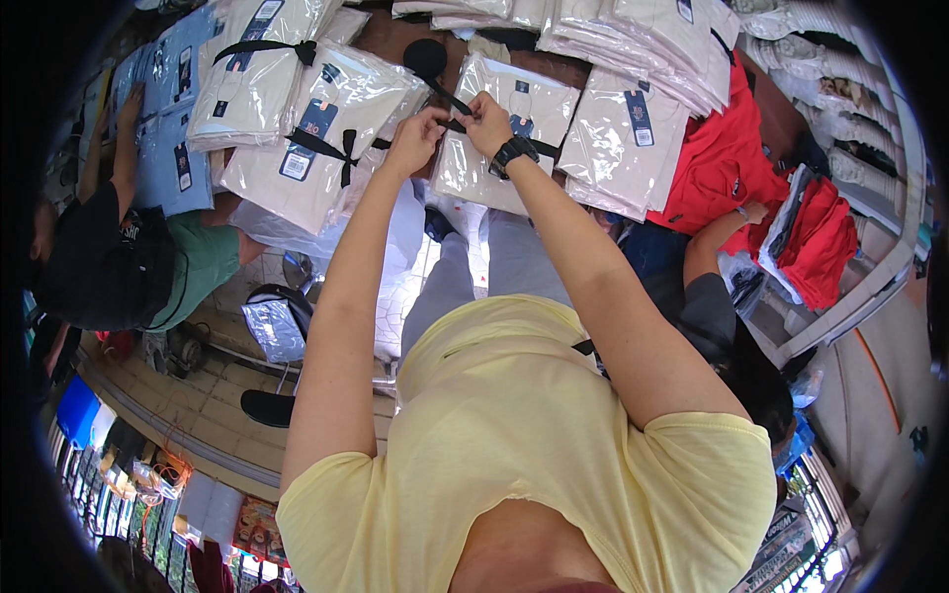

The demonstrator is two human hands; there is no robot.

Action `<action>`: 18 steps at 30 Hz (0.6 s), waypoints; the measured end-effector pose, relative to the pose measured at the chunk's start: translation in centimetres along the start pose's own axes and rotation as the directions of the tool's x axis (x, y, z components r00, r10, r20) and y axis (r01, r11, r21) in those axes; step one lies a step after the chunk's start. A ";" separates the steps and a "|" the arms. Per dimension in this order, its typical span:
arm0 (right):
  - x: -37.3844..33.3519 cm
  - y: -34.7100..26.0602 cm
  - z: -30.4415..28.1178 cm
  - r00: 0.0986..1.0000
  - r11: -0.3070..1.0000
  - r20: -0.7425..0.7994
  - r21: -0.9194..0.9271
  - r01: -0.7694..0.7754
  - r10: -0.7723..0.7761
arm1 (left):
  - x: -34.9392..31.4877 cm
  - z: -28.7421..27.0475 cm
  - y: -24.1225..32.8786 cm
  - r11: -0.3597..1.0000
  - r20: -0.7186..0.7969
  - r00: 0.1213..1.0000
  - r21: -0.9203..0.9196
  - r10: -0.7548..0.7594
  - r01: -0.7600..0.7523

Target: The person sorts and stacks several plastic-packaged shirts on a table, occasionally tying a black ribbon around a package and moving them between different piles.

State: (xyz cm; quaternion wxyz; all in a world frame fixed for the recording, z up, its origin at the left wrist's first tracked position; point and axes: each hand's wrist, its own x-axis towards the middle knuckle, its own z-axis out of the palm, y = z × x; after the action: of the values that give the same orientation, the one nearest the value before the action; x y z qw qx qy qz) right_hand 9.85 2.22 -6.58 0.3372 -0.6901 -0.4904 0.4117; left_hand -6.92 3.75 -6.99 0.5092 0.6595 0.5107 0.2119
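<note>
At the table's near edge, my left hand (419,139) and my right hand (486,125) are close together, fingers pinched on a black fabric band (456,126). The band goes around a stack of cream garments in clear plastic bags (465,166). From my right hand the band runs up to a round black roll (425,57) behind the stack. A black watch is on my right wrist. To the left, another bagged stack (326,183) has a similar band knotted on it. My fingers hide the exact crossing of the band.
More bagged cream garments (633,138) lie to the right, beside red clothing (722,158). Light blue bagged garments (163,163) sit at the far left. Another person's arm (122,168) reaches there; a co-worker's hand (754,212) touches red garments at right.
</note>
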 end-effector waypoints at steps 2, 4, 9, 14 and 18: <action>-0.2 0.0 -0.1 1.000 1.000 0.019 0.001 -0.002 0.002 | -0.4 0.0 0.6 0.988 -0.100 0.991 0.134 0.086 -0.073; -0.3 -0.6 0.0 0.999 1.000 0.042 0.007 0.009 -0.009 | -1.0 0.1 -0.5 0.881 -0.186 0.937 0.433 0.295 -0.191; 0.1 -0.9 -0.7 0.997 0.994 0.003 -0.070 0.079 -0.079 | -1.2 2.0 -1.0 0.845 -0.187 0.978 0.534 0.092 0.022; -0.9 -1.6 -1.8 0.999 0.999 -0.042 -0.013 0.030 -0.030 | -0.7 2.3 -1.8 0.736 -0.125 0.992 0.672 0.011 0.076; -0.9 -0.4 -4.2 0.992 0.977 -0.129 0.207 0.044 -0.017 | -0.6 2.6 -3.0 0.704 -0.172 0.985 0.703 0.034 0.099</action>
State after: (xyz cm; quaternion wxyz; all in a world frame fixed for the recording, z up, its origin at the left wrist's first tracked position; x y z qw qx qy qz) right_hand 13.29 1.21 -4.19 0.4448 -0.6678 -0.4324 0.4114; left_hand -6.41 1.94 -10.54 0.1743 0.7746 0.6063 0.0463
